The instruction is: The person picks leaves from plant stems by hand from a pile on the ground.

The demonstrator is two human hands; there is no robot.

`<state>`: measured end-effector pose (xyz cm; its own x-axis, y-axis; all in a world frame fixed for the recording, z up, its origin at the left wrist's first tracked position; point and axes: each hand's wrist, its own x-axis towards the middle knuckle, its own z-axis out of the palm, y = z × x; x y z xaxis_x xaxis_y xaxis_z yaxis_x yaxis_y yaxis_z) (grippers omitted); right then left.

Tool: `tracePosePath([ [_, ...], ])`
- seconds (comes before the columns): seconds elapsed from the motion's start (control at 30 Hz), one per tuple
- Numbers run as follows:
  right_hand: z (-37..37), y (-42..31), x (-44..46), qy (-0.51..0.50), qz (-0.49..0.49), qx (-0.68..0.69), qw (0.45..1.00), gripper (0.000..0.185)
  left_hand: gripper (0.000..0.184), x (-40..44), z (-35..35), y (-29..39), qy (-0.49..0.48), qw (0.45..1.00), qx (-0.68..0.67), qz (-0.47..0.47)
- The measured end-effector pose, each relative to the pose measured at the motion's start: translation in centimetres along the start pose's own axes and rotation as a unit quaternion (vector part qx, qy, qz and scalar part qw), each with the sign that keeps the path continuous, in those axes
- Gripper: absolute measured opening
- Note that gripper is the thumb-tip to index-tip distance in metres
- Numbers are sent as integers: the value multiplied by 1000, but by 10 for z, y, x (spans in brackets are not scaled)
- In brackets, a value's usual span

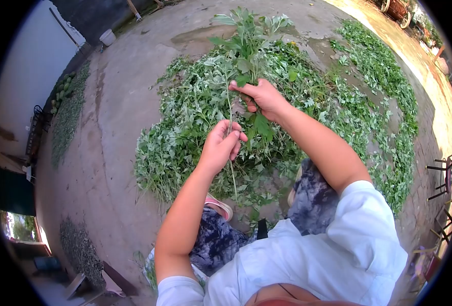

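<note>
1. My left hand point(222, 148) is nearly closed, thumb and fingers pinching one long, thin, pale stem point(233, 176).
2. My right hand point(269, 99) is half curled, gripping one upright bunch of green leafy stalks point(249, 46), above the wide heap of cut green leaves point(185, 125).
3. To handle the stem well, I should pinch lightly and keep it straight, so it does not snap.
4. I count two hands, one white bucket point(107, 37); the leaves are too many.
</note>
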<state>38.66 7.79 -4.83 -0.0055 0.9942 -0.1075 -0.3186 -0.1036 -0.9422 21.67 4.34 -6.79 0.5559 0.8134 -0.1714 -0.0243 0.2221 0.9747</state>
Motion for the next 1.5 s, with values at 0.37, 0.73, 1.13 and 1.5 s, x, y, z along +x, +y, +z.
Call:
tracePosePath([
  [0.37,0,16,10,64,1,-60,996,21,18,6,0,-13,85,990,109,25],
  [0.73,-44,2,20,175,-71,47,981,15,21,-6,-1,-4,53,999,-5,-10],
  [1.13,-64,-16,-1,-143,52,67,986,15,15,-5,-27,-10,92,989,-111,25],
  [1.5,6,8,-6,-194,83,-90,973,18,14,2,-17,-3,73,979,-188,-13],
])
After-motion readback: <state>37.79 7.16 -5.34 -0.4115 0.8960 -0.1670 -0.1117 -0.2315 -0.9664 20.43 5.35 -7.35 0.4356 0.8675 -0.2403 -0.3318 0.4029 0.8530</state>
